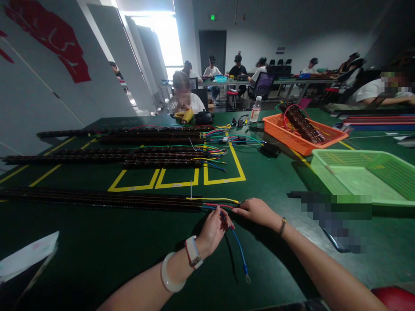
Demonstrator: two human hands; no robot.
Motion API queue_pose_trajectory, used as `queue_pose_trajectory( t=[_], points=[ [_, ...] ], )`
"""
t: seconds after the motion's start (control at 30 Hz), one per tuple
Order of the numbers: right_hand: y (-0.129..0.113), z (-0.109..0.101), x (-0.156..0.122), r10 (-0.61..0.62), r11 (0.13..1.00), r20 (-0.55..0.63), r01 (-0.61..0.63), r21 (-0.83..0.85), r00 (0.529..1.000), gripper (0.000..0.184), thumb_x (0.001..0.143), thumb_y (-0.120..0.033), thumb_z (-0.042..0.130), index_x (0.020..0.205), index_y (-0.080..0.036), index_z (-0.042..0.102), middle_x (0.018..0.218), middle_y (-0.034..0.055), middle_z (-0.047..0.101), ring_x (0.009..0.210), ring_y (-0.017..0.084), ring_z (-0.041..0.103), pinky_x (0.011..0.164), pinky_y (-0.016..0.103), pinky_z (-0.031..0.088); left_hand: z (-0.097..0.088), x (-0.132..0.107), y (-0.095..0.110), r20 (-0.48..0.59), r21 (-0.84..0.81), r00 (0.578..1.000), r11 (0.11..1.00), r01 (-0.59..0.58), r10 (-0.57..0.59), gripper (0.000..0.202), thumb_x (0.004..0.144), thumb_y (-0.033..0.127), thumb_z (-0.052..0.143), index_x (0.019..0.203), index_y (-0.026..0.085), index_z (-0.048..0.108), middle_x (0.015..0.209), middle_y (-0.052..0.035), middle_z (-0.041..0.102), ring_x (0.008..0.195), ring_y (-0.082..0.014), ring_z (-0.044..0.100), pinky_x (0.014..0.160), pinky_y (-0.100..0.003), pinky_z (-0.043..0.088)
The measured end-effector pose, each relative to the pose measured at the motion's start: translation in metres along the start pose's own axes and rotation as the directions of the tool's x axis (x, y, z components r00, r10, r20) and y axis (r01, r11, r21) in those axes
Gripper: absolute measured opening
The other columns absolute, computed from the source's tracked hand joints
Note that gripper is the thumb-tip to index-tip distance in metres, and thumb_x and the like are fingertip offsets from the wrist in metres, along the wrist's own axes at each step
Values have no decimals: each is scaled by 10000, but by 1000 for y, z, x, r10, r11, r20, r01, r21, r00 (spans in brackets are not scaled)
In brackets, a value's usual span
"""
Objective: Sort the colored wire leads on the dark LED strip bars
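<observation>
A long black strip (97, 198) lies across the green table in front of me, with yellow, red, blue and black wires (220, 202) coming out of its right end. My left hand (214, 229) is closed around the blue and black wires (240, 250), which trail toward me. My right hand (256, 211) pinches the red wire's end just to the right of the strip. A watch and a pale bangle sit on my left wrist.
More black strips with coloured wires (136, 149) lie farther back by yellow floor-tape boxes (181, 177). An orange basket (301, 134) holds more strips, and a green basket (366, 177) stands at the right. Other people sit at tables behind.
</observation>
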State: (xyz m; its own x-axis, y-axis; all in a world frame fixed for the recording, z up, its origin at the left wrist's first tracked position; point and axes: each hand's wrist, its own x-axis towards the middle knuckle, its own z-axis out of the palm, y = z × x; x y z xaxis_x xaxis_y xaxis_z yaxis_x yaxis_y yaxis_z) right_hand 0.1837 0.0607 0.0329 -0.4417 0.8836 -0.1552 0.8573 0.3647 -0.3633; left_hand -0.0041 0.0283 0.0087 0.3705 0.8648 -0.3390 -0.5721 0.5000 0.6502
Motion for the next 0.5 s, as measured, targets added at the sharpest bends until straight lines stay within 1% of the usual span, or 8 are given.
queue_pose_trajectory(
  t=[0.07, 0.1, 0.13, 0.2, 0.27, 0.3, 0.37, 0.5],
  points=[
    [3, -9, -5, 8, 975, 164, -44, 217, 986, 705, 887, -650, 244, 627, -137, 651, 521, 33, 588, 479, 109, 524, 514, 223, 346, 0, 0, 0, 2, -7, 1000, 1000, -1, 1, 333, 852, 467, 489, 751, 152, 529, 589, -7, 534, 587, -135, 511, 664, -299, 418],
    [3, -12, -7, -19, 945, 251, -65, 321, 968, 721, 881, -662, 233, 632, -130, 651, 494, 22, 567, 450, 99, 513, 501, 215, 359, 0, 0, 0, 0, -11, 1000, 1000, -1, 1, 325, 850, 461, 495, 753, 152, 531, 594, -6, 536, 588, -133, 511, 665, -295, 417],
    [2, -13, -9, -65, 907, 334, -84, 414, 940, 715, 873, -670, 246, 658, -123, 654, 483, 12, 556, 433, 92, 509, 491, 208, 373, 0, 1, 0, -3, -14, 1000, 1000, 0, 0, 319, 848, 456, 502, 753, 152, 532, 599, -7, 540, 589, -131, 512, 664, -290, 415],
    [-1, -13, -13, -182, 830, 466, -118, 544, 866, 658, 860, -665, 311, 746, -114, 653, 493, -4, 557, 420, 83, 516, 465, 193, 391, -1, 1, 0, -13, -17, 1000, 1000, 10, -11, 311, 846, 450, 509, 755, 153, 534, 606, -12, 549, 597, -130, 519, 664, -280, 411],
    [-7, -9, -14, -272, 789, 550, -144, 598, 790, 583, 856, -633, 372, 815, -116, 638, 523, -11, 578, 416, 77, 524, 421, 176, 384, -1, 2, 0, -19, -24, 1000, 1000, 19, -19, 311, 845, 450, 511, 751, 154, 533, 608, -17, 556, 613, -137, 533, 675, -281, 413],
    [-10, -6, -14, -295, 784, 573, -150, 603, 765, 542, 858, -608, 398, 828, -119, 630, 536, -13, 587, 413, 74, 525, 400, 168, 377, -1, 2, -1, -17, -29, 1000, 999, 17, -18, 313, 842, 452, 513, 748, 154, 534, 610, -20, 558, 622, -141, 542, 686, -286, 416],
    [-14, 0, -13, -300, 790, 592, -153, 594, 748, 459, 862, -542, 437, 798, -123, 613, 546, -18, 595, 408, 69, 525, 375, 157, 372, -1, 2, -1, -10, -43, 1000, 999, 6, -6, 310, 837, 447, 524, 741, 152, 539, 622, -26, 567, 637, -148, 555, 713, -300, 425],
    [-14, 3, -12, -239, 795, 590, -193, 575, 771, 351, 868, -419, 444, 710, -131, 567, 533, -19, 594, 413, 77, 541, 374, 160, 398, 0, 4, 0, 7, -53, 1000, 999, 6, -6, 314, 851, 428, 510, 746, 137, 565, 694, -59, 611, 705, -169, 594, 773, -333, 440]
  ],
)
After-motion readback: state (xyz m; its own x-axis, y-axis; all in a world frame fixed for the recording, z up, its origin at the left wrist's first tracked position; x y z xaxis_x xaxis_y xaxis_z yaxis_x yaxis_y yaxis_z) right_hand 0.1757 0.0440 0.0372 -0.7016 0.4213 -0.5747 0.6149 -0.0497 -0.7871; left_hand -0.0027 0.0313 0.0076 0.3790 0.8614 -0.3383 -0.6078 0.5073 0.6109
